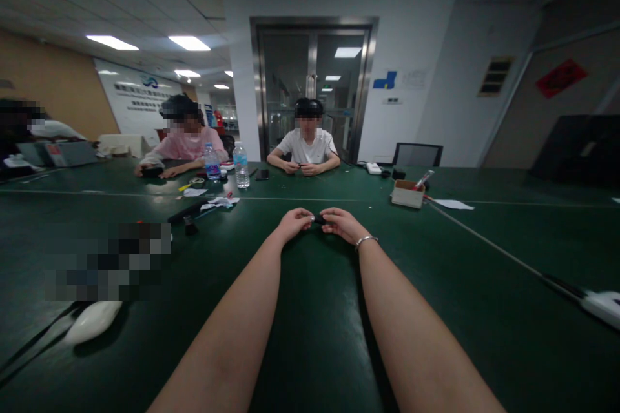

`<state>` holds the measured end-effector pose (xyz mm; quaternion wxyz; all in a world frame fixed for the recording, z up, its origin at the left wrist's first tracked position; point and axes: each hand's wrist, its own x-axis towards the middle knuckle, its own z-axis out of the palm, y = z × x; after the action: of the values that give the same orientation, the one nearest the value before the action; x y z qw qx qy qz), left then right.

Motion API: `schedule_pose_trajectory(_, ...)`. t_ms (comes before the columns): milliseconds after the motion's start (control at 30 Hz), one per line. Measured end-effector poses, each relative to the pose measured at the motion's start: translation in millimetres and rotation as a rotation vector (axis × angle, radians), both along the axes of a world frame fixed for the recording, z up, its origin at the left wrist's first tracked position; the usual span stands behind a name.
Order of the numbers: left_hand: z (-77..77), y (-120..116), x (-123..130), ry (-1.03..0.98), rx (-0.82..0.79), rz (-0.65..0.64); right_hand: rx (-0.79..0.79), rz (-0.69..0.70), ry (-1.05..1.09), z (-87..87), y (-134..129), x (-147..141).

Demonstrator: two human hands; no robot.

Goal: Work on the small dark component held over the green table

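Note:
Both my arms reach forward over the dark green table [320,303]. My left hand [293,224] pinches the light, metallic-looking left end of a small object. My right hand [343,224] has its fingers closed on the black right end of the same small black object [319,219]. The hands are close together, with the object bridging the gap between them. A metal bracelet [367,241] circles my right wrist. The object's exact shape is too small to tell.
Beyond my hands stand two water bottles [241,166]. A small cardboard box [407,195] holds a pen-like item at the right. A white mouse-like object [94,322] lies at left, a white power strip [603,305] at right. Two people sit across the table.

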<state>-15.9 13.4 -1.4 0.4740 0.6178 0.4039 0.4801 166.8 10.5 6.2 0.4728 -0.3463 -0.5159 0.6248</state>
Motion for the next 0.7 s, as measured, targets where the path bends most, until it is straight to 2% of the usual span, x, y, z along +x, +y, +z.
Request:
schedule_pose_trajectory(367,-2.1,2.9,1.6,-0.034,-0.01,0.043,0.0,-0.007,-0.003,1.0,-1.4,-0.5)
schedule_pose_trajectory(700,2.2,-1.8,2.0,-0.022,-0.014,0.006,0.001,0.004,-0.006,1.5,-1.8,-0.3)
